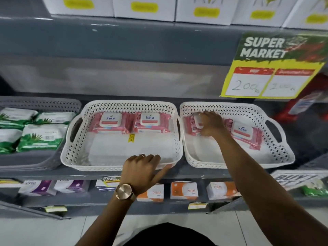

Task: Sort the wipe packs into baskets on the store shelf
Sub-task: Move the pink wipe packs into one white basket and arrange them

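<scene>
Two white perforated baskets stand side by side on the grey shelf. The middle basket [74,153] holds two pink wipe packs [111,123] along its back wall. The right basket [284,153] holds a pink pack [245,134] at its right and another pink pack [190,126] at its back left. My right hand [211,123] lies on that left pack, fingers curled over its white lid. My left hand [142,169] rests on the front rim of the middle basket, thumb along the rim. A grey basket [44,103] at far left holds green wipe packs [40,137].
A yellow and green price sign [273,66] hangs from the upper shelf at right. White boxes [143,6] line the top shelf. The lower shelf carries orange and white boxes [183,190] and purple packs [37,187]. Red packaging [305,103] stands at far right.
</scene>
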Tool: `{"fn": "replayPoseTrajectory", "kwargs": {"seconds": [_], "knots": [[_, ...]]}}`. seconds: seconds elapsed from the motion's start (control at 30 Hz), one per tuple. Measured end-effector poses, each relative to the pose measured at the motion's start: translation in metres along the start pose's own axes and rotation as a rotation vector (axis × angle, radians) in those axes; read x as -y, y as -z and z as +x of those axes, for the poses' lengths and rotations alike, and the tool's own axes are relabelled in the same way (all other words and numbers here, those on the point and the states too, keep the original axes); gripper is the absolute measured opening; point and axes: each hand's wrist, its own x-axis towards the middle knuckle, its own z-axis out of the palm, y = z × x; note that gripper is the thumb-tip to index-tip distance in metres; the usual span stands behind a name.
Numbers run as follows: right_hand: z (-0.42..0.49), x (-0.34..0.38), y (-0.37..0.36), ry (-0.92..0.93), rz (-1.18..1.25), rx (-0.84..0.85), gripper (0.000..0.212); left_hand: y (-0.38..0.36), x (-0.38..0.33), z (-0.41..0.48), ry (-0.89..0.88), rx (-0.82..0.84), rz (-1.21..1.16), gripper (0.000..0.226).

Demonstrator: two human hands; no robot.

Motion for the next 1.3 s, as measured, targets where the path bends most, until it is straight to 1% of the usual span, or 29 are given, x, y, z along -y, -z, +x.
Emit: {"fn": "replayPoseTrajectory", "kwargs": {"seconds": [0.1,0.17,0.23,0.3,0.37,0.43,0.53,0.6,0.67,0.8,0.87,0.93,1.0,1.1,1.3], "knots": [[-0.009,0.003,0.01,-0.112,-0.035,-0.021,0.063,0.005,0.011,-0.005,-0.024,-0.005,0.019,0.055],[-0.018,0.006,0.021,-0.253,-0.014,-0.043,0.066,0.011,0.028,-0.013,0.014,-0.011,0.039,0.057],[-0.031,0.011,0.038,-0.355,0.032,-0.136,0.071,0.017,0.048,-0.022,0.06,-0.022,0.061,0.063],[-0.044,0.023,0.056,-0.35,0.096,-0.279,0.08,0.023,0.069,-0.031,0.095,-0.033,0.083,0.068],[-0.053,0.047,0.073,-0.243,0.183,-0.409,0.088,0.029,0.087,-0.039,0.113,-0.052,0.107,0.071],[-0.056,0.083,0.083,-0.087,0.271,-0.431,0.093,0.033,0.101,-0.045,0.107,-0.081,0.107,0.07],[-0.055,0.147,0.076,0.152,0.276,-0.289,0.099,0.037,0.113,-0.054,0.025,-0.134,0.059,0.061],[-0.054,0.188,0.057,0.261,0.304,-0.181,0.102,0.038,0.115,-0.058,-0.037,-0.148,0.03,0.057],[-0.052,0.221,0.038,0.338,0.266,-0.146,0.103,0.039,0.117,-0.061,-0.062,-0.15,0.021,0.054],[-0.048,0.258,0.017,0.453,0.104,-0.173,0.102,0.042,0.121,-0.063,-0.067,-0.122,0.003,0.049],[-0.048,0.266,0.013,0.486,0.093,-0.166,0.104,0.043,0.121,-0.064,-0.062,-0.112,0.008,0.049],[-0.048,0.265,0.014,0.493,0.154,-0.149,0.106,0.044,0.121,-0.065,-0.052,-0.098,0.012,0.048],[-0.048,0.258,0.018,0.465,0.264,-0.136,0.103,0.046,0.12,-0.065,-0.032,-0.083,0.011,0.048],[-0.049,0.235,0.02,0.388,0.383,-0.164,0.09,0.048,0.115,-0.061,0.003,-0.072,-0.007,0.052],[-0.058,0.169,0.026,0.214,0.569,-0.363,0.056,0.046,0.078,-0.032,-0.022,-0.045,-0.072,0.051]]}}
